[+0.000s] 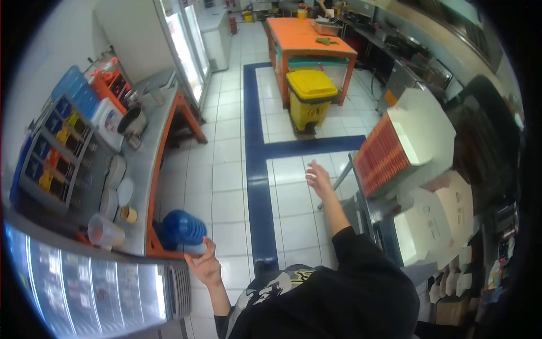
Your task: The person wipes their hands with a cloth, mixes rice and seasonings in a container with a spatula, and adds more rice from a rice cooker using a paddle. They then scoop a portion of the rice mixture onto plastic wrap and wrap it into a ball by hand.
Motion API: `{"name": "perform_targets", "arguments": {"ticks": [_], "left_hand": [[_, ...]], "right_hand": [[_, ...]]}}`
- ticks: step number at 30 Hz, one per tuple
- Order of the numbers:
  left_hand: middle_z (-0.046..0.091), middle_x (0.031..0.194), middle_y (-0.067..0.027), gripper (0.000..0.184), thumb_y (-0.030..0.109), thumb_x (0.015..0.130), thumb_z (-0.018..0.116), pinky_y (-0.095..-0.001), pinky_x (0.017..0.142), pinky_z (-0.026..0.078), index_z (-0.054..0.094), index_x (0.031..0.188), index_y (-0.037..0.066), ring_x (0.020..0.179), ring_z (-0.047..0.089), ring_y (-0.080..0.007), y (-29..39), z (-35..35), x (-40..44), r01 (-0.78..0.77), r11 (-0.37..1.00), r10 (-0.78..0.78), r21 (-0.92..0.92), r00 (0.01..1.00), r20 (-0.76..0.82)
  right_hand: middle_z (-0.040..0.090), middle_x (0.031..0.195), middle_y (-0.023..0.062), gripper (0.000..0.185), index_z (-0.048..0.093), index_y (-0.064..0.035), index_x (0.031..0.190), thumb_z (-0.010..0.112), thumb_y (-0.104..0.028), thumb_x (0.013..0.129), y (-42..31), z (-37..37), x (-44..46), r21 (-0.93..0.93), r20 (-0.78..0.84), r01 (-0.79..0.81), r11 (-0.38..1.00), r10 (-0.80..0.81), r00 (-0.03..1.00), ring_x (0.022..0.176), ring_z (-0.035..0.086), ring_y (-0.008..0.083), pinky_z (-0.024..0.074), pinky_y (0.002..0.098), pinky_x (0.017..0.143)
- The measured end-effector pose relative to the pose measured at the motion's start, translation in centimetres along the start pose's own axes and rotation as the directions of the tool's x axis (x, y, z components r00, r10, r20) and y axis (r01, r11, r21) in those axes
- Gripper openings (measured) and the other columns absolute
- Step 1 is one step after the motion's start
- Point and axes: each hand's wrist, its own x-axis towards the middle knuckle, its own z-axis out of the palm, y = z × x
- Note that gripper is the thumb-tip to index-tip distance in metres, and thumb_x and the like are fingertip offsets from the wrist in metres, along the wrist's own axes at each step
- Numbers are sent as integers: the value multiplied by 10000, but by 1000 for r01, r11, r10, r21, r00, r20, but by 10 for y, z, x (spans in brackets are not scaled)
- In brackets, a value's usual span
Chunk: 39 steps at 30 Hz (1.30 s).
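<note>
My left hand [205, 265] is raised at the lower left, fingers apart and nothing in them. Just beyond it a large blue water bottle [183, 227] lies beside the orange leg of the left counter. My right hand [318, 179] reaches forward over the tiled floor, its fingers loosely spread and bare. To its right, a stack of red-edged cardboard boxes [383, 155] stands on a metal table, with a gap between hand and boxes.
A yellow bin [312, 93] stands ahead by an orange table [307, 34]. The left metal counter [148, 164] carries a pot, bowls and a plastic pitcher [105, 231]. A lit glass fridge [90, 288] is at lower left. Open white boxes [420, 229] sit at right. A person's arm shows far back.
</note>
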Motion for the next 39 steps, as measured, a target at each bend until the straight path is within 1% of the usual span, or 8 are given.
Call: {"name": "perform_targets", "arguments": {"ticks": [2,4,5,7,15,25,35,39], "left_hand": [[332,1422,-96,913,610,813,572,-288,572,500,243,1371,-35,866,582,-175,22,5,91,92,996,-92,8,995,-47],[261,1473,-166,826,534,839,592,-439,935,465,289,1371,-21,1274,396,-287,34,8,174,124,967,-60,221,958,-279],[261,1473,-166,826,534,839,592,-439,935,465,289,1371,-21,1274,396,-287,32,9,218,151,964,-85,220,955,-283],[123,1535,-208,830,575,838,560,-513,1139,171,331,1359,-29,1401,146,-406,16,0,303,144,980,-85,135,924,-373],[68,1524,-269,862,621,845,499,-588,1139,57,284,1391,-10,1402,46,-467,-60,-138,594,452,889,-392,72,834,-389],[60,1547,-206,901,673,855,395,-714,1062,3,95,1495,114,1401,63,-469,-133,-243,892,715,692,-658,96,680,-323],[130,1547,-170,777,618,882,396,-715,1060,-12,238,1474,140,1418,73,-415,-179,-416,1164,829,555,-785,-71,493,-375],[154,1541,-168,736,599,902,375,-719,1061,41,254,1467,144,1413,126,-401,-155,-463,1259,822,566,-715,-68,448,-537]], "right_hand": [[596,888,39,430,552,-114,1085,595,-493,886,-49,11,44,21,-72,107,994,-106,992,713,569,120,453,252,580],[622,960,56,458,547,-116,1096,591,-517,879,-88,12,85,74,-116,169,983,-159,980,745,595,148,479,271,607],[629,964,58,462,533,-120,1127,581,-512,888,-109,14,102,84,-139,197,977,-184,973,746,597,150,486,277,612],[611,1065,97,524,487,-95,1200,573,-511,893,-142,2,150,135,-131,246,960,-229,965,828,591,175,499,304,674],[500,1278,190,673,357,-38,1332,581,-491,887,-279,-66,365,686,-196,337,645,-282,939,1023,562,274,494,385,821],[464,1310,228,636,344,-32,1315,584,-447,897,-401,-96,556,644,-255,372,668,-270,928,1108,531,328,475,416,857],[476,1311,205,476,446,-62,1187,608,-399,892,-505,-178,759,410,-421,478,777,-303,855,1151,506,319,466,411,890],[445,1336,211,736,313,-66,1381,656,-436,846,-559,-189,881,361,-449,430,827,-250,858,1168,492,332,447,440,905]]}}
